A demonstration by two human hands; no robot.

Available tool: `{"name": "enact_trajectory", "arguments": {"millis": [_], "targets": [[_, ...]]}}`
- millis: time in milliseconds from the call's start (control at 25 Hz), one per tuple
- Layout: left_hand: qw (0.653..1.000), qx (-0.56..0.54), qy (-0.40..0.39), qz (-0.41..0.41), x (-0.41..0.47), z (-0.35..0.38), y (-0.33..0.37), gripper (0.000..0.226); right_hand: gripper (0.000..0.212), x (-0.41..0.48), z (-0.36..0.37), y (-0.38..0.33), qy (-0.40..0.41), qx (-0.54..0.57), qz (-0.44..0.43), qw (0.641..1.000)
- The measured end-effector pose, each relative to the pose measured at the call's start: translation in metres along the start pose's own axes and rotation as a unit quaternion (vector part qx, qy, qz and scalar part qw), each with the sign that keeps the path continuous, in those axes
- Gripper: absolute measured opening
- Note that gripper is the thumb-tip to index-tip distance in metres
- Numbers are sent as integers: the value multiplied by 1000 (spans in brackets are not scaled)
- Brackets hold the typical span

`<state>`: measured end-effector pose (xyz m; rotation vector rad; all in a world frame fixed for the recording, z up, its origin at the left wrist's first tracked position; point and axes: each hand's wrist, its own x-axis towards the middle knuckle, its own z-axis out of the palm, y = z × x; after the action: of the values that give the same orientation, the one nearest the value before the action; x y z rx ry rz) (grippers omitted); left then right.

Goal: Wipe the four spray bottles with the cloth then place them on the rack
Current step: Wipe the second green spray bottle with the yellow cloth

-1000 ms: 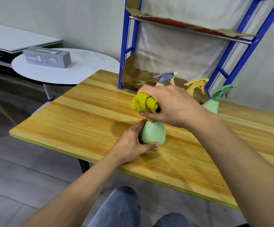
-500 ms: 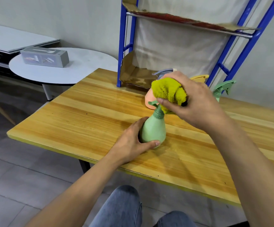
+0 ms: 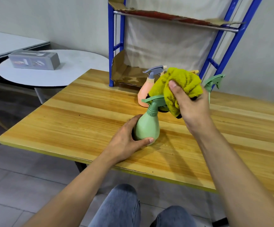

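Observation:
A light green spray bottle (image 3: 147, 126) stands upright on the wooden table (image 3: 84, 122). My left hand (image 3: 126, 140) grips its round base. My right hand (image 3: 188, 105) holds a bunched yellow-green cloth (image 3: 180, 86) against the right side of the bottle's green trigger head. Behind them stands a peach bottle (image 3: 143, 94) with a grey sprayer. A second green bottle's sprayer (image 3: 214, 81) shows to the right of the cloth. A yellow sprayer tip (image 3: 195, 72) peeks over the cloth; its bottle is hidden.
A blue metal rack (image 3: 111, 46) stands at the table's far edge, its shelves lined with torn cardboard (image 3: 124, 74). To the left is a round white table (image 3: 70, 69) with a grey box (image 3: 34, 60). My knees show below the table's front edge.
My right hand has lifted the cloth from the bottle's neck up and to the right, uncovering the trigger head. My left hand has stayed on the base.

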<state>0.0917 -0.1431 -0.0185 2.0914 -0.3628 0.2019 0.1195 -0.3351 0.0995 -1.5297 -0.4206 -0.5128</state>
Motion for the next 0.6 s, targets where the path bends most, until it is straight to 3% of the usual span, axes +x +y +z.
{"name": "enact_trajectory", "arguments": {"millis": [80, 200, 360, 480, 520, 600], "targets": [[1000, -7, 2, 0, 1, 0, -1, 84, 32, -14, 4, 13, 62, 55, 7, 997], [1000, -12, 3, -4, 1, 1, -3, 85, 43, -29, 9, 22, 65, 68, 8, 996], [1000, -12, 3, -6, 2, 1, -4, 86, 45, -23, 0, 10, 17, -95, -32, 995], [1000, -28, -4, -12, 1, 1, -5, 87, 48, -26, -9, 5, 0, -259, -71, 963], [1000, -27, -6, -14, 0, 2, -4, 88, 48, -29, -11, 10, 17, -255, -66, 965], [1000, -14, -3, -16, -1, 1, -3, 89, 48, -36, -9, 16, 68, -82, 6, 994]]}}
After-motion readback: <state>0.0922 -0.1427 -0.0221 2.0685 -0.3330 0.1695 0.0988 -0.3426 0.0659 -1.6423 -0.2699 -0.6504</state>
